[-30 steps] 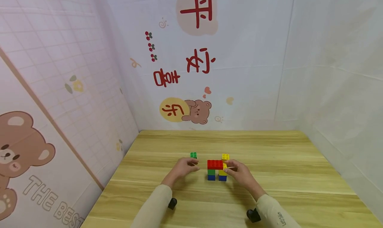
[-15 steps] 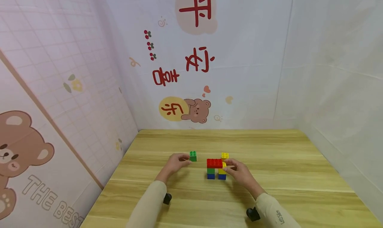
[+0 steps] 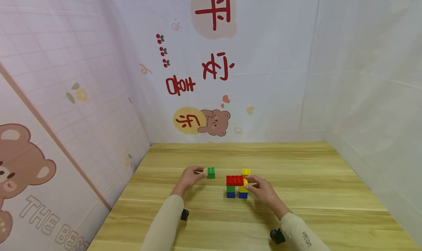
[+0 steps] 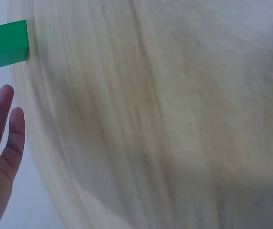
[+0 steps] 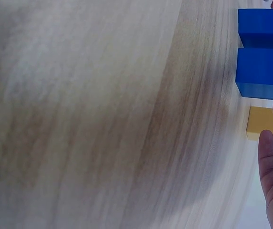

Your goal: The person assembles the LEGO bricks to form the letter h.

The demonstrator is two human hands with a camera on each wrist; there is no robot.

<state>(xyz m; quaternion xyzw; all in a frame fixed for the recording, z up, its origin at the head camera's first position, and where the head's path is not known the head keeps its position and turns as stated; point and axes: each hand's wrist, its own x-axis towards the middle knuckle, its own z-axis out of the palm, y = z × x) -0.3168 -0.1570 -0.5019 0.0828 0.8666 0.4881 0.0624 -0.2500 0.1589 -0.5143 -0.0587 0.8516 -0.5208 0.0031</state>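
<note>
A small bridge-like build stands mid-table: a red brick (image 3: 234, 180) lies across a green brick (image 3: 230, 189) and a yellow brick (image 3: 243, 189), each on a blue brick (image 5: 257, 71). At its right end my right hand (image 3: 263, 190) pinches the yellow brick, thumb in front and index finger behind; its lower fingers extend straight in the right wrist view. My left hand (image 3: 190, 177) is beside a loose green brick (image 3: 211, 173), fingertips close to its left side. The left wrist view shows its fingers stretched out below the green brick, holding nothing.
Another yellow brick (image 3: 246, 171) rests behind the build. The wooden table (image 3: 296, 221) meets a white printed cloth (image 3: 273, 108) at the back. Black wrist mounts (image 3: 277, 236) hang under both sleeves.
My left hand has moved left and then forward, from in front of the loose green brick to its left side. My right hand has stayed at the build.
</note>
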